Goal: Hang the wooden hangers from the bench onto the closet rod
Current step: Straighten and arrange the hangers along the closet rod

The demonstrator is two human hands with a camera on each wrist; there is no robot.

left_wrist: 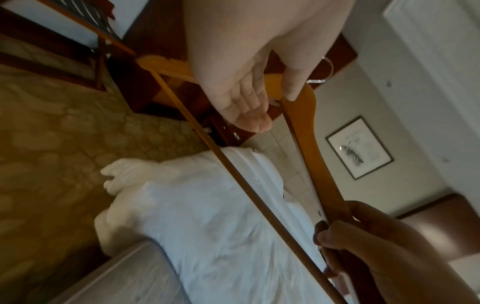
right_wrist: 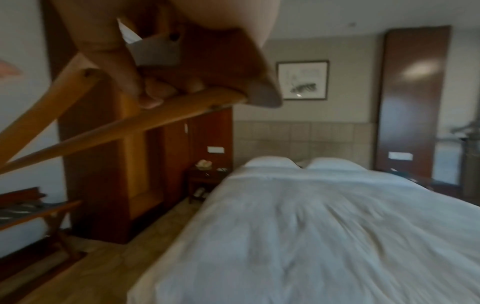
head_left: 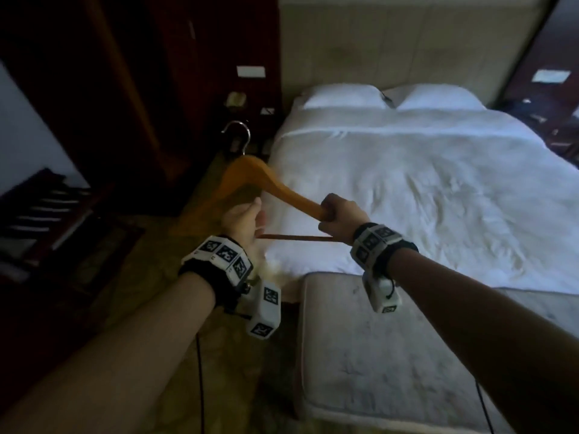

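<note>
My count from the cameras:
One hanger [head_left: 266,180], two pillows [head_left: 341,97], one bed [head_left: 407,189], one worktop [head_left: 391,355], one framed picture [left_wrist: 359,147].

Both forearms reach forward, each with a tagged band on the wrist. The right hand [head_left: 340,219] is a closed fist, its fingers curled around one end of the wooden hanger [head_left: 272,186]. The left hand [head_left: 242,219] is beside the hanger's lower bar, palm up, fingers straight and relaxed, the thumb touching the wood.

No text, label or number is legible.
</note>
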